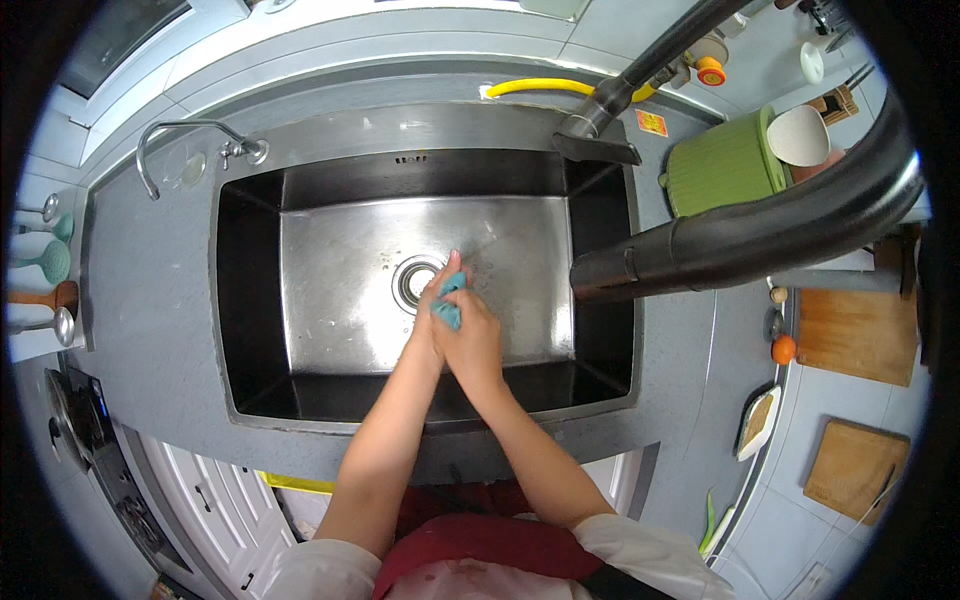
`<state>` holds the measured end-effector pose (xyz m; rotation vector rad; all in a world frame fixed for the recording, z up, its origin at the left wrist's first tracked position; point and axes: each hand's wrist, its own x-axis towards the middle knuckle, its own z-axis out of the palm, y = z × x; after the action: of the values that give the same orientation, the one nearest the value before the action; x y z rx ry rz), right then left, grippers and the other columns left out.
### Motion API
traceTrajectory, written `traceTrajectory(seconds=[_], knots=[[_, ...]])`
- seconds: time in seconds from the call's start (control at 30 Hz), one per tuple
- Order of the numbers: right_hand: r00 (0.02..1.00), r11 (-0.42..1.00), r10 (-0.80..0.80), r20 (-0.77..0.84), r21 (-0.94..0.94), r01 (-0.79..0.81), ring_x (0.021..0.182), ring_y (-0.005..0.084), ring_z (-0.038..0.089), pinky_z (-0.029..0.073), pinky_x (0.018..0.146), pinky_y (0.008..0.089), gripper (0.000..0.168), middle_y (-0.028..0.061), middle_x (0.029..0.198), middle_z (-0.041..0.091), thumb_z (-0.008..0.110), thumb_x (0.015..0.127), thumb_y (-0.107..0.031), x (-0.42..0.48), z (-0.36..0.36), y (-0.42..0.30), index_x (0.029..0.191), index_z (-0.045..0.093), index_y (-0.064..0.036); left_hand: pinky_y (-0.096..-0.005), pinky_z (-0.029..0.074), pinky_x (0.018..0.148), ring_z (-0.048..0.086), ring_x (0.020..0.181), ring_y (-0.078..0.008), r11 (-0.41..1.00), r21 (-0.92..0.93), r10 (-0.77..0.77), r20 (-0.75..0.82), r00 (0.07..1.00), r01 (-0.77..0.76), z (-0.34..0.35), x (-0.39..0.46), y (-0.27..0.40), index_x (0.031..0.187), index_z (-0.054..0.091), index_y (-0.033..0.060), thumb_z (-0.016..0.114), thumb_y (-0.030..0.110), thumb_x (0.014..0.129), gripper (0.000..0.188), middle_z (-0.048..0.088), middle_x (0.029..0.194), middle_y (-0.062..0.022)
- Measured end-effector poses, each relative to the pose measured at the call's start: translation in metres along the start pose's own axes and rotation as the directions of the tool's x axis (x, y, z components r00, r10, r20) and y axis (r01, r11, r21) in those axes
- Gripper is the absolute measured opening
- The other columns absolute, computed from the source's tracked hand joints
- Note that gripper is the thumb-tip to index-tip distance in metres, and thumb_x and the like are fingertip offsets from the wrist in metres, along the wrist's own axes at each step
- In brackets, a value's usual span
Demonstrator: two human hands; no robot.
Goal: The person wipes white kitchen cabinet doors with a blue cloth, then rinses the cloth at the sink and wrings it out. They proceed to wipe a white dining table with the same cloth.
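My left hand (pixel 430 319) and my right hand (pixel 474 330) are pressed together over a stainless steel sink (pixel 337 262). Between them is a crumpled teal cloth (pixel 448 311), bunched up and partly hidden by my fingers. The right hand is closed around the cloth. The left palm lies against its other side, fingers pointing away from me. Just beyond the left hand, the round drain (pixel 415 283) shows in the sink floor, partly covered by that hand. A few water drops lie near the drain.
A curved chrome faucet (pixel 187 126) stands at the sink's back left corner. Thick dark pipes (pixel 750 236) reach over the right side. Beyond them sits a green ribbed container (pixel 724 165). Wooden cutting boards (pixel 856 330), an orange (pixel 784 349) and hanging utensils (pixel 52 262) line the sides.
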<state>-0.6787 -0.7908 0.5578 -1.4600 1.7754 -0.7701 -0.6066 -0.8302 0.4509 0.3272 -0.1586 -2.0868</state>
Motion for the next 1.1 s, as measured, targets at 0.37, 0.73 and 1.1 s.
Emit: traceTrajectory(seconds=[0.37, 0.73, 1.1], knots=[[0.935, 0.943, -0.327, -0.137, 0.02, 0.333, 0.063, 0.0353, 0.062, 0.048, 0.061, 0.0391, 0.038, 0.0193, 0.082, 0.065, 0.063, 0.082, -0.033, -0.002, -0.007, 0.009, 0.072, 0.064, 0.004, -0.0259, 0.04, 0.052, 0.046, 0.058, -0.0099, 0.846, 0.49, 0.216, -0.678, 0.703, 0.212, 0.069, 0.006, 0.023, 0.067, 0.047, 0.0134, 0.063, 0.027, 0.086, 0.029, 0.048, 0.064, 0.001], [0.985, 0.999, 0.044, -0.169, 0.01, -0.043, 0.075, 0.0416, 0.063, 0.048, 0.069, 0.0448, 0.048, 0.0274, 0.075, 0.062, 0.05, 0.089, -0.042, 0.006, 0.0, 0.004, 0.084, 0.064, 0.004, -0.0296, 0.044, 0.08, 0.057, 0.087, -0.018, 0.445, 0.874, 0.48, -0.417, 0.772, 0.195, 0.055, -0.008, -0.017, 0.108, 0.06, -0.002, 0.048, 0.031, 0.095, 0.038, 0.062, 0.096, -0.0128], [0.847, 0.744, 0.503, 0.171, 0.414, -0.525, 0.126, 0.0286, 0.039, 0.034, 0.098, 0.0367, 0.085, 0.0202, 0.139, 0.037, 0.053, 0.081, -0.062, 0.044, -0.048, 0.078, 0.137, 0.035, -0.001, -0.0311, 0.047, 0.073, 0.055, 0.079, -0.0145, 0.89, 0.456, 0.374, -0.701, 0.607, -0.02, 0.086, -0.011, -0.01, 0.095, 0.056, 0.0069, 0.046, 0.03, 0.097, 0.025, 0.058, 0.091, -0.0047]])
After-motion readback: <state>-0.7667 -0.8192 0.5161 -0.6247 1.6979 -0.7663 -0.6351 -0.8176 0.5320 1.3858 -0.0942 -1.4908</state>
